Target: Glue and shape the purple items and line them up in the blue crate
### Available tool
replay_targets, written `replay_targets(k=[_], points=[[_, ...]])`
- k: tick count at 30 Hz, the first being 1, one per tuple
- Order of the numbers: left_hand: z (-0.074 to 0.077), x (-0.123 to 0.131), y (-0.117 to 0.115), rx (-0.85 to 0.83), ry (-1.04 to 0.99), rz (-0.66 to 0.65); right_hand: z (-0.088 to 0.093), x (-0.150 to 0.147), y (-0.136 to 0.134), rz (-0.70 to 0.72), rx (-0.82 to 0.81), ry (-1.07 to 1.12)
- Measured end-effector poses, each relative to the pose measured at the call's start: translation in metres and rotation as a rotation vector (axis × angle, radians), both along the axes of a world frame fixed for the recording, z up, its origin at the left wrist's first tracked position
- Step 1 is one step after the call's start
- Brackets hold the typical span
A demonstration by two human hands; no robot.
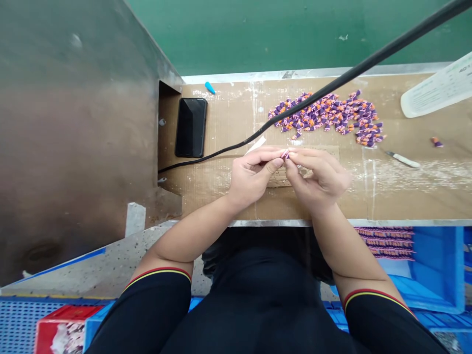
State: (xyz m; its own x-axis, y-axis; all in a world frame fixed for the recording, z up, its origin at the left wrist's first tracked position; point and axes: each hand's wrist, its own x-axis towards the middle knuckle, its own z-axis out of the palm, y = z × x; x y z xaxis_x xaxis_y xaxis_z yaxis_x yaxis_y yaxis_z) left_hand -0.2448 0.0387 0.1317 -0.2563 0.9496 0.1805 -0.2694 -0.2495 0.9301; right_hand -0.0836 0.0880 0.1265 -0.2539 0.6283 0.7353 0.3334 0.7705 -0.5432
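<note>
left hand and right hand pinch one small purple piece between fingertips, frame centre | pile of pieces upper right on counter | phone left

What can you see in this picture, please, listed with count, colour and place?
small piece: one, purple-pink, pinched between both hands
pile of pieces: many, purple and orange, far side of bench
stray piece: one, orange-purple, bench, far right
phone: one, black, bench, left end
cable: one, black, slanting above the bench
cap: one, light blue, beyond the phone
small tool: one, white handle, right of the hands
paper sheet: one, white, upper right
bench: one, brown cardboard top
metal housing: one, grey, left
crate: one, blue, lower right
box: one, red, lower left
left hand: one, bare, fingers on the small piece
right hand: one, bare, fingers on the small piece
</note>
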Motion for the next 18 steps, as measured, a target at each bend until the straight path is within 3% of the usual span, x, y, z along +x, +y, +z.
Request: replay_targets(k=[11,18], points=[[-0.009,0.001,-0.001,0.079,0.142,0.104,0.001,0.001,0.004,0.019,-0.007,-0.061],[-0.012,0.006,-0.005,0.056,0.107,0.074,-0.001,0.001,0.002,0.02,-0.044,-0.05]])
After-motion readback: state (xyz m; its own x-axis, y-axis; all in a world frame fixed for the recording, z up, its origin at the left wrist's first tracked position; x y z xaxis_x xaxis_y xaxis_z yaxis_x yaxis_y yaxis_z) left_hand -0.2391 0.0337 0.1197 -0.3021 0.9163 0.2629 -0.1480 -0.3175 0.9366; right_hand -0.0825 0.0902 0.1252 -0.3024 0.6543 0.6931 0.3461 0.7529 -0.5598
